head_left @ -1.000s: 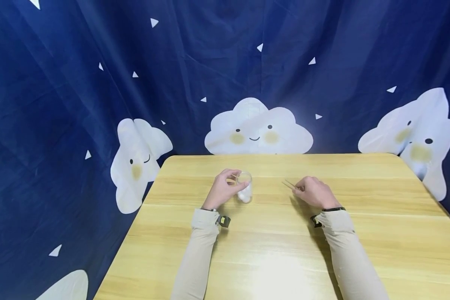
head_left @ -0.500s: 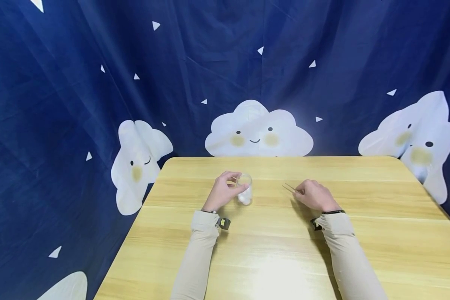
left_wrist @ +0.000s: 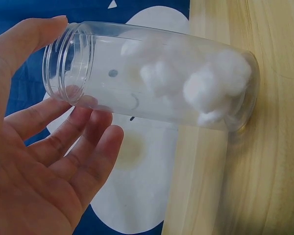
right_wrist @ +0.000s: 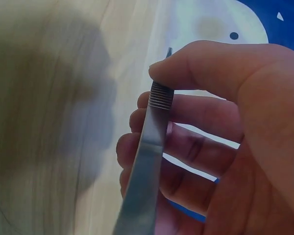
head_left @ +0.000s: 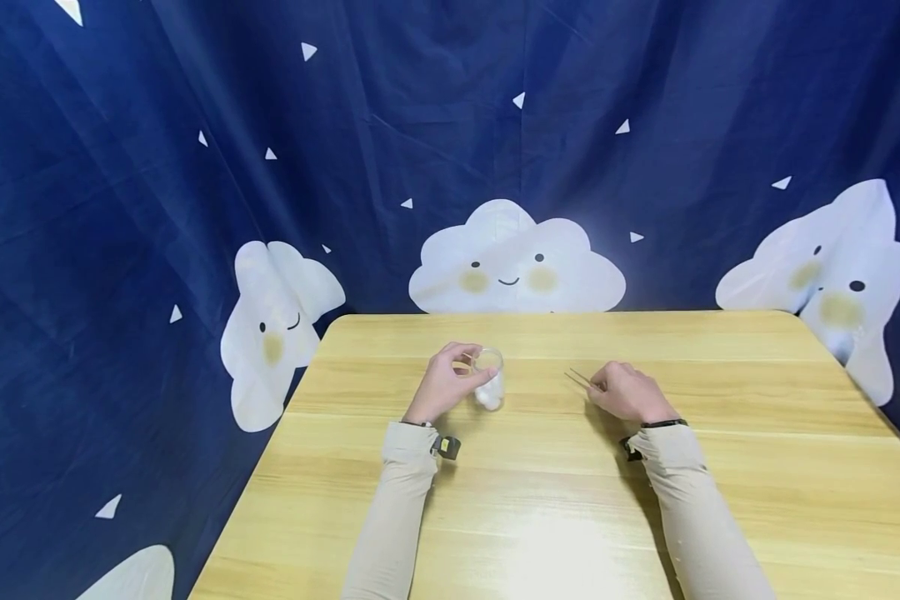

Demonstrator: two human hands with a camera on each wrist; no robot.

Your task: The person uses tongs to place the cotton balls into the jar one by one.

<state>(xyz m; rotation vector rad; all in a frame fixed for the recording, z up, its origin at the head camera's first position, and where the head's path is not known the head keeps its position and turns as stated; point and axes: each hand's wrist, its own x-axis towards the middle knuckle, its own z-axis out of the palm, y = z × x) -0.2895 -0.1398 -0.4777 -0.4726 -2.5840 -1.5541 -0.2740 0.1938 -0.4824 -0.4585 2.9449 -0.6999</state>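
A clear plastic jar [left_wrist: 137,78] without a lid stands upright on the wooden table, with white cotton balls [left_wrist: 210,88] gathered in its lower part. My left hand [head_left: 446,380] grips it near the threaded mouth, thumb on one side and fingers on the other. To the right, my right hand [head_left: 627,392] holds metal tweezers [right_wrist: 154,127] between thumb and fingers, the thumb at their ridged grip. Their two tips point left toward the jar and stand slightly apart, with nothing between them in the head view.
The wooden table [head_left: 540,467] reaches to a dark blue curtain [head_left: 450,125] printed with smiling clouds. Each wrist wears a small dark camera, the left one [head_left: 447,447] and the right one [head_left: 632,448].
Both hands keep their places and their holds on the jar and the tweezers. The head view has shifted very slightly.
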